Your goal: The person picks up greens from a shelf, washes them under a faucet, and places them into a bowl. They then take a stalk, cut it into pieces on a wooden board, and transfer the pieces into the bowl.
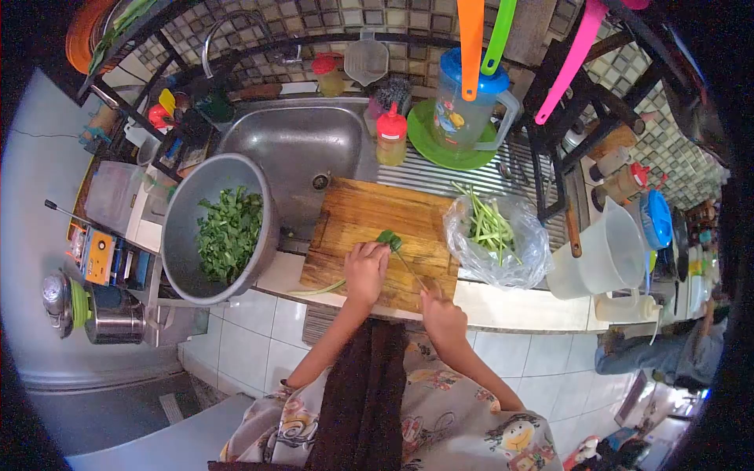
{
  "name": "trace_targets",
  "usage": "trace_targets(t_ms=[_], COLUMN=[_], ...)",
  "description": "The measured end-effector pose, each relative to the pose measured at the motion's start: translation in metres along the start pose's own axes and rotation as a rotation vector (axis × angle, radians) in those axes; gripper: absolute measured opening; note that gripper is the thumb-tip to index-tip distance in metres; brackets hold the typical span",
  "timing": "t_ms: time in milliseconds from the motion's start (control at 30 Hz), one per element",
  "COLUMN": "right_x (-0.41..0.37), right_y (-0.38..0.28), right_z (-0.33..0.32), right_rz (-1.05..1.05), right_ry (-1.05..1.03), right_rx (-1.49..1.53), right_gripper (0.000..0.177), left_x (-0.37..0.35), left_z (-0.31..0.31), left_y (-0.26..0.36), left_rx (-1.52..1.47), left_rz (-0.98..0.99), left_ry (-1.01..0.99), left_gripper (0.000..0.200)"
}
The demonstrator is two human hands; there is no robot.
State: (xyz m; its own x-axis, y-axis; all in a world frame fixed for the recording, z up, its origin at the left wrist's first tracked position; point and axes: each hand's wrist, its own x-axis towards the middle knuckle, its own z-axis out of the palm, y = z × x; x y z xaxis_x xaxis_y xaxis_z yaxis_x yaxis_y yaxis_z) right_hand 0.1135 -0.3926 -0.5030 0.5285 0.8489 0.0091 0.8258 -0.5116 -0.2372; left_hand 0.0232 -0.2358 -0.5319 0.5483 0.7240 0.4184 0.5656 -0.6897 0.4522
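On the wooden cutting board (365, 208), my left hand (367, 271) is closed round a leafy green (388, 239). Its dark leaf shows past my fingertips, and a pale stem (320, 289) sticks out on the left side of the hand. My right hand (444, 315) grips a knife (410, 270), seen nearly edge-on, its tip close to the leaf. Left of the board, a grey basin (271, 235) holds cut green leaves (229, 235). To the right, a clear plastic bag (528, 250) stands open with cut green stems (491, 226) inside.
A steel sink (302, 125) lies behind the board. Beyond it are a red-capped bottle (391, 137) and a blue-lidded jug (467, 118) on a green plate (420, 133). A translucent pitcher (601, 251) stands at right. Orange, green and pink utensils hang overhead.
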Motion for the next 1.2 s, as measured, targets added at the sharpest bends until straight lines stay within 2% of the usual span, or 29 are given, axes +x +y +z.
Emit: trace_targets(t_ms=[33, 67, 133, 267, 367, 433, 567, 667, 733, 767, 833, 967, 1033, 1167, 1200], right_x=[-0.005, -0.006, -0.007, 0.023, 0.041, 0.043, 0.028, 0.014, 0.006, 0.002, -0.003, -0.009, -0.01, -0.01, -0.01], right_y=[0.002, 0.002, -0.002, -0.006, -0.011, -0.008, 0.007, 0.019, 0.025, 0.027, 0.029, 0.029, 0.029, 0.035, 0.036], right_z=[-0.006, -0.007, -0.008, 0.012, 0.007, -0.005, -0.021, -0.023, -0.021, -0.02, -0.018, -0.015, -0.019, -0.022, -0.024], right_rz=[-0.029, -0.029, 0.067, 0.026, 0.066, 0.143, 0.157, 0.161, 0.17, 0.171, 0.196, 0.2, 0.254, 0.28, 0.294], right_ry=[-0.125, -0.123, -0.012, 0.086, 0.013, -0.089, -0.04, -0.083, -0.12, -0.118, -0.152, -0.101, -0.088, -0.059, -0.041], right_rx=[-0.044, -0.044, -0.006, 0.086, 0.056, 0.162, 0.257, 0.353, 0.398, 0.398, 0.44, 0.492, 0.546, 0.547, 0.559], right_gripper=[0.025, 0.025, 0.025, 0.026, 0.029, 0.032, 0.034, 0.036, 0.036, 0.036, 0.037, 0.037, 0.035, 0.034, 0.034], left_x=[0.001, 0.001, 0.001, 0.0, 0.004, 0.006, 0.019, 0.036, 0.047, 0.051, 0.058, 0.064, 0.063, 0.049, 0.044], left_z=[-0.001, -0.001, 0.0, -0.001, -0.005, -0.005, -0.006, -0.012, -0.014, -0.012, -0.007, -0.001, -0.005, -0.023, -0.025], left_y=[0.0, 0.0, 0.0, -0.001, -0.002, -0.001, -0.004, -0.003, -0.003, -0.004, -0.006, 0.0, 0.012, 0.035, 0.036], left_rx=[-0.007, -0.007, 0.0, -0.012, -0.015, -0.029, 0.071, 0.151, 0.088, 0.087, 0.008, 0.082, -0.493, -0.648, -0.671], left_rz=[0.002, 0.003, 0.011, 0.005, 0.043, 0.04, 0.029, 0.008, 0.133, 0.135, 0.216, 0.22, -0.089, -0.16, -0.213], left_ry=[0.006, 0.008, 0.011, -0.01, -0.022, 0.006, 0.06, 0.055, 0.045, 0.046, -0.099, -0.199, -0.351, -0.367, -0.433], left_gripper=[0.009, 0.009, 0.009, 0.01, 0.01, 0.013, 0.017, 0.02, 0.02, 0.02, 0.02, 0.021, 0.023, 0.025, 0.025])
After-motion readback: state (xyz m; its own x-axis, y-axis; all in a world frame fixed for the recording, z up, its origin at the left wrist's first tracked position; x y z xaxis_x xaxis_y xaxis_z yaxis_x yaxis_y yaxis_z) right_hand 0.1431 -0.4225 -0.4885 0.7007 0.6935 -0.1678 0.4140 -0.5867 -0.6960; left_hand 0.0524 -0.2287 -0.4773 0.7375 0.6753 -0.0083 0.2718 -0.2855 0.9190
